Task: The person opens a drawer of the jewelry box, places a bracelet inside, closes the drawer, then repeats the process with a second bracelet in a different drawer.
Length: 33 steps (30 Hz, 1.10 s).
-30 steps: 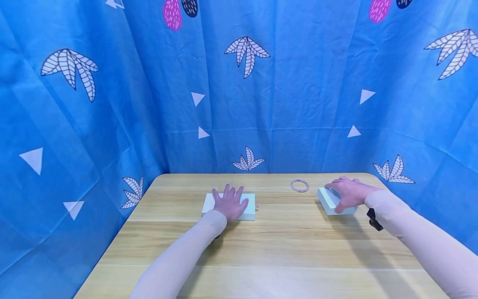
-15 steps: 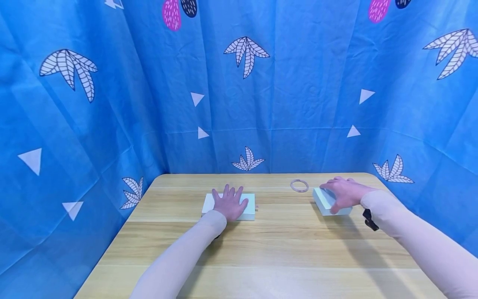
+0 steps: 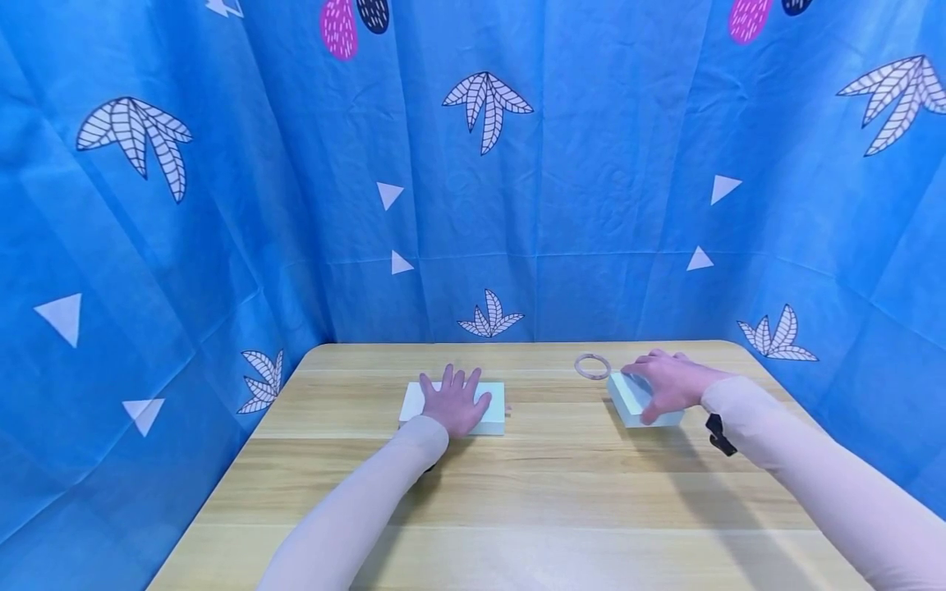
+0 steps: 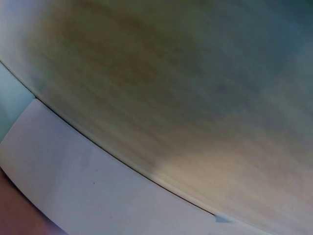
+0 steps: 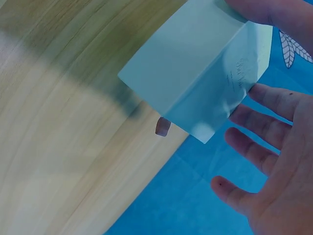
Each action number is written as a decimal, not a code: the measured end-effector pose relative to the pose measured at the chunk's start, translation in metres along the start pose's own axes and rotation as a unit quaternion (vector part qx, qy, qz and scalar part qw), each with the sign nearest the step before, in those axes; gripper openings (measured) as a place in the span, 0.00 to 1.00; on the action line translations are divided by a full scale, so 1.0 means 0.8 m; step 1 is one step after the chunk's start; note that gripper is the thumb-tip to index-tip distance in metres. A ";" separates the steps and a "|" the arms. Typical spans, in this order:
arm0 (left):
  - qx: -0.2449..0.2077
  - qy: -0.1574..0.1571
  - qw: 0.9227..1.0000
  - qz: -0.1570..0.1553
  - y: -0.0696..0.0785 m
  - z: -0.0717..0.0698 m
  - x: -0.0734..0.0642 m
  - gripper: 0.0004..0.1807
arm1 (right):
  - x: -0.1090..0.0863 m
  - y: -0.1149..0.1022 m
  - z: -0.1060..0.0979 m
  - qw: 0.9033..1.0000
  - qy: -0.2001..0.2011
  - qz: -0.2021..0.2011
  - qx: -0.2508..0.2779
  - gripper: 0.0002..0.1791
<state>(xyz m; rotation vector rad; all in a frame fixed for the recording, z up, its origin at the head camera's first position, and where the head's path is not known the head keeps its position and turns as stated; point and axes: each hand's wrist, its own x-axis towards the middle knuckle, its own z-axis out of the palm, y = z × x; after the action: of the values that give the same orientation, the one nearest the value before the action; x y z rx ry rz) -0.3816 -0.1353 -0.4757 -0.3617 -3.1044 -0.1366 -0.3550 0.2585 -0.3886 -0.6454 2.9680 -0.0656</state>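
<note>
My left hand (image 3: 452,406) rests with spread fingers on top of a pale mint-green box (image 3: 495,423), which lies flat on the table. A small pinkish tab (image 3: 508,410) sticks out at that box's right end. My right hand (image 3: 671,384) grips a second mint-green box (image 3: 628,400) between thumb and fingers, tilted and seemingly just above the table. In the right wrist view, faint lettering marks one face of this gripped box (image 5: 181,63), and a small brown tab (image 5: 163,126) shows by its end. The left wrist view catches the side of the first box (image 4: 98,171).
A pale round ring (image 3: 594,378) lies on the wooden table (image 3: 547,492), just behind and left of the gripped box. Blue patterned curtain (image 3: 613,164) surrounds the table at the back and both sides.
My right hand has moved steadily to the left with the second box, closer to the ring. The left hand and its box have stayed in place.
</note>
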 end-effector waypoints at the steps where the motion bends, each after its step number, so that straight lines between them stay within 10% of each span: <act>1: 0.001 -0.001 1.000 0.000 0.000 0.000 0.000 0.39 | 0.000 -0.001 0.000 1.000 0.001 -0.001 -0.002 0.47; 33: 0.004 -0.002 1.000 -0.001 0.001 0.001 0.000 0.40 | 0.037 -0.051 0.012 0.999 -0.002 -0.048 -0.013 0.49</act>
<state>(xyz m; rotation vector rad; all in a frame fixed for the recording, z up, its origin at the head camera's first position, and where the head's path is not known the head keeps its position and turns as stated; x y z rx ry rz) -0.3817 -0.1345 -0.4764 -0.3591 -3.1080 -0.1222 -0.3638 0.2093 -0.3985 -0.7905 2.9374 -0.0337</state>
